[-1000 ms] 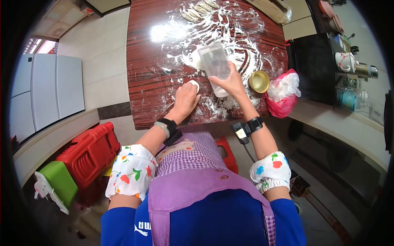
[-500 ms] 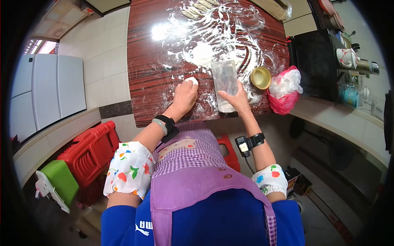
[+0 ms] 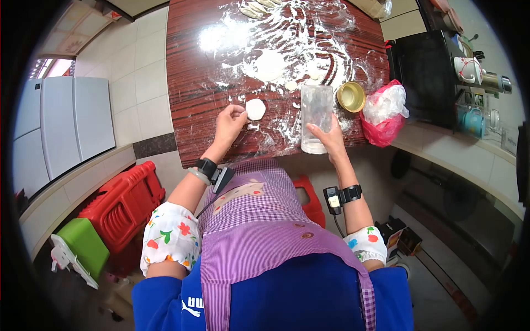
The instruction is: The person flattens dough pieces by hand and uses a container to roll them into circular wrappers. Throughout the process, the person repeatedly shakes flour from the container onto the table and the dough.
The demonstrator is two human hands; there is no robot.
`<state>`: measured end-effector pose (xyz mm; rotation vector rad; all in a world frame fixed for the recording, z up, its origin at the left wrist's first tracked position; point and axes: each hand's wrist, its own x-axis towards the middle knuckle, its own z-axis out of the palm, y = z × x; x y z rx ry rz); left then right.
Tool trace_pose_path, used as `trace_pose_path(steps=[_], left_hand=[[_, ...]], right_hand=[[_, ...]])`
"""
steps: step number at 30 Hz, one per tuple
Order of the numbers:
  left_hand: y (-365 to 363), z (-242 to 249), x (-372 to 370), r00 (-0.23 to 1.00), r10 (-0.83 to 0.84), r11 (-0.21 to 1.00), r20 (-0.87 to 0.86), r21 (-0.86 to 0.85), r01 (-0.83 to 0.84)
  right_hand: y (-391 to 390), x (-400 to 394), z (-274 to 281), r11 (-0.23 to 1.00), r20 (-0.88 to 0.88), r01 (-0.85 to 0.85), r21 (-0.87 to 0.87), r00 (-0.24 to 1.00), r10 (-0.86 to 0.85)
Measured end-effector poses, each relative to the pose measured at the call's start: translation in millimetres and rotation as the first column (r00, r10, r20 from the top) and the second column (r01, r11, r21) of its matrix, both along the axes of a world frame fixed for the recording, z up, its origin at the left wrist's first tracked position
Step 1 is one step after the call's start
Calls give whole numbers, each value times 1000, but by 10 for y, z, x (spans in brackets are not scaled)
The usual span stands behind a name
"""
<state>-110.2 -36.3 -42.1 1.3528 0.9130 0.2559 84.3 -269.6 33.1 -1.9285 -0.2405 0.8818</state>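
Note:
My right hand (image 3: 332, 138) grips a clear plastic bottle (image 3: 316, 117) that lies on the floured wooden table (image 3: 193, 83), near its front edge. My left hand (image 3: 229, 122) rests on the table with its fingertips beside a small flattened round of dough (image 3: 255, 108), just left of it. A larger flat dough round (image 3: 270, 64) lies farther back in the flour. Several shaped dumplings (image 3: 255, 9) sit in a row at the table's far end.
A yellow bowl (image 3: 350, 96) and a red plastic bag (image 3: 383, 119) sit at the table's right edge. A black shelf with mugs (image 3: 436, 71) stands to the right. Red stools (image 3: 122, 204) and a green stool (image 3: 83, 246) are on the floor at left.
My right hand has pulled the bottle back and to the right, off the dough. My left hand has slid left, uncovering the small flattened round.

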Motion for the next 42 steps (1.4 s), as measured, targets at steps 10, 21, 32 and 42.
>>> trace_pose_path(steps=[10, 21, 32, 42], left_hand=[[256, 272, -106, 634, -501, -129, -589, 775, 618], [-729, 200, 66, 576, -516, -10, -634, 677, 736], [-741, 199, 195, 669, -356, 102, -652, 685, 721], [-194, 464, -180, 947, -220, 443, -235, 840, 312]], right_hand=[[93, -67, 0, 997, 32, -52, -58, 998, 54], [228, 48, 66, 958, 556, -15, -287, 812, 179], [7, -69, -98, 947, 558, -3, -322, 807, 192], [722, -279, 207, 807, 709, -414, -421, 404, 578]])
